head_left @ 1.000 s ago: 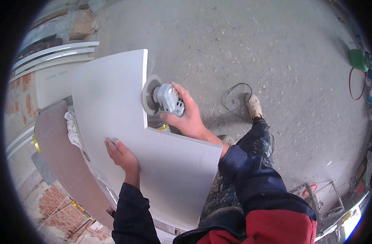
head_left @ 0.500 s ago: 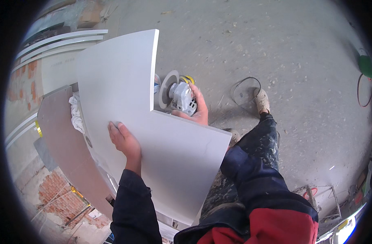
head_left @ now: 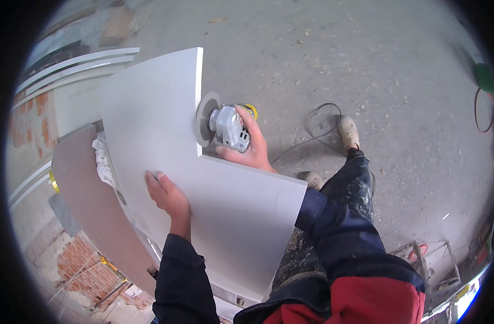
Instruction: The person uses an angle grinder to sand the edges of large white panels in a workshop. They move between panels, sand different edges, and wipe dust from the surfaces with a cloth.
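A large pale grey slab (head_left: 231,210) with an L-shaped cut-out lies before me. My left hand (head_left: 169,197) rests on its top face, fingers stretched out and lying flat. In the cut-out, my right hand (head_left: 252,141) is wrapped round the grey head of an angle grinder (head_left: 229,127). The grinder's round disc (head_left: 206,120) stands upright at the slab's cut edge; whether it touches I cannot tell. Part of my right wrist is hidden beneath the slab.
A brown board (head_left: 90,189) is left of the slab, with a crumpled white cloth (head_left: 102,162) on it. White strips (head_left: 77,70) lie at the far left. A dark cable (head_left: 312,137) loops over the dusty grey floor (head_left: 409,162) near my shoe (head_left: 348,133). A metal frame (head_left: 447,264) stands lower right.
My right hand has brought the grinder left, so its disc is now close against the slab's cut edge. My left hand stays at the same place on the slab.
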Demonstrator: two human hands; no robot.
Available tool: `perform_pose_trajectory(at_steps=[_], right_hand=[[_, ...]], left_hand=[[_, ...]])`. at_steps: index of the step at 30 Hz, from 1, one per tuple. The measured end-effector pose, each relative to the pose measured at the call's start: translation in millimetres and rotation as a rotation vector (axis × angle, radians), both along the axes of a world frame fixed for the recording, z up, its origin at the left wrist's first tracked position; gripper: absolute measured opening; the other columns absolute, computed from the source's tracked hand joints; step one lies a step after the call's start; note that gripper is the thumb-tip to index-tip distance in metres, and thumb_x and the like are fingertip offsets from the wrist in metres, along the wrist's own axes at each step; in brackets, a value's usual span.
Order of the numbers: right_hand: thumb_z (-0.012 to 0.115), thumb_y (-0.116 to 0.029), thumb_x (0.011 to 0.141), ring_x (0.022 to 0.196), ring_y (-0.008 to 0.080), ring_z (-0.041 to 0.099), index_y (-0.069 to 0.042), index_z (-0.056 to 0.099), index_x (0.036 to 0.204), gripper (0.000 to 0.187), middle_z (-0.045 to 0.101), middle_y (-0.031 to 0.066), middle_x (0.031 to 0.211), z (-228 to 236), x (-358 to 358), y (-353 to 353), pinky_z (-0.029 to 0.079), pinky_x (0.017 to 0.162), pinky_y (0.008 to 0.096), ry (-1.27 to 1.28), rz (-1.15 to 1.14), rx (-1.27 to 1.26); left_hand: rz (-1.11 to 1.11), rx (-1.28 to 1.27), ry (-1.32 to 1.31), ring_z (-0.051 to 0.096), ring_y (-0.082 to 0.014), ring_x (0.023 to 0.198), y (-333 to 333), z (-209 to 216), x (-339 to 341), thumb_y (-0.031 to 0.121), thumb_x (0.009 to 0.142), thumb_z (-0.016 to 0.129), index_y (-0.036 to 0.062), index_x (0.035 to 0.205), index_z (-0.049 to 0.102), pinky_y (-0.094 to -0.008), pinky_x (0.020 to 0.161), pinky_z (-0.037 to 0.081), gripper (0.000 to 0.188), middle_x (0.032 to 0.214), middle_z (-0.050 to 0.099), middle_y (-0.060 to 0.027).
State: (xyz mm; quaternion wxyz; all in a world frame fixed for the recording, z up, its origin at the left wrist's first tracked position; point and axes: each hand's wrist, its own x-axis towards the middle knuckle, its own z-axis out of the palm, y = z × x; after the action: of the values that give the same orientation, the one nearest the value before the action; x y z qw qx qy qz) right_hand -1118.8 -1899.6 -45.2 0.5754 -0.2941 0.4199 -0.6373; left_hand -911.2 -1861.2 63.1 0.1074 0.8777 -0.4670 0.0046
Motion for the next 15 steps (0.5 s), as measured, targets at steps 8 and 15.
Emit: perform_pose_trajectory(at_steps=[8, 15], right_hand=[[0.085, -0.016, 0.071, 0.123, 0.0336, 0.056, -0.003, 0.045, 0.151, 0.090, 0.055, 0.0196, 0.132, 12, -36, -69, 0.044, 0.109, 0.0421, 0.117, -0.019, -0.033], [0.086, -0.023, 0.069, 0.123, 0.0345, 0.059, -0.005, 0.050, 0.148, 0.089, 0.060, 0.0212, 0.133, 18, -72, -142, 0.047, 0.107, 0.0421, 0.135, -0.063, 0.019]], left_hand=[[-0.044, -0.011, 0.016, 0.030, -0.0408, 0.151, 13, 3, 5, 0.034, 0.109, 0.035, -0.0084, 0.154, 0.035, -0.0467, 0.125, 0.023, 0.061, 0.161, 0.035, -0.0269], [-0.029, -0.012, 0.082, 0.027, -0.0405, 0.152, 8, 6, 5, 0.034, 0.109, 0.035, -0.0095, 0.155, 0.033, -0.0462, 0.125, 0.021, 0.063, 0.163, 0.031, -0.0277]])
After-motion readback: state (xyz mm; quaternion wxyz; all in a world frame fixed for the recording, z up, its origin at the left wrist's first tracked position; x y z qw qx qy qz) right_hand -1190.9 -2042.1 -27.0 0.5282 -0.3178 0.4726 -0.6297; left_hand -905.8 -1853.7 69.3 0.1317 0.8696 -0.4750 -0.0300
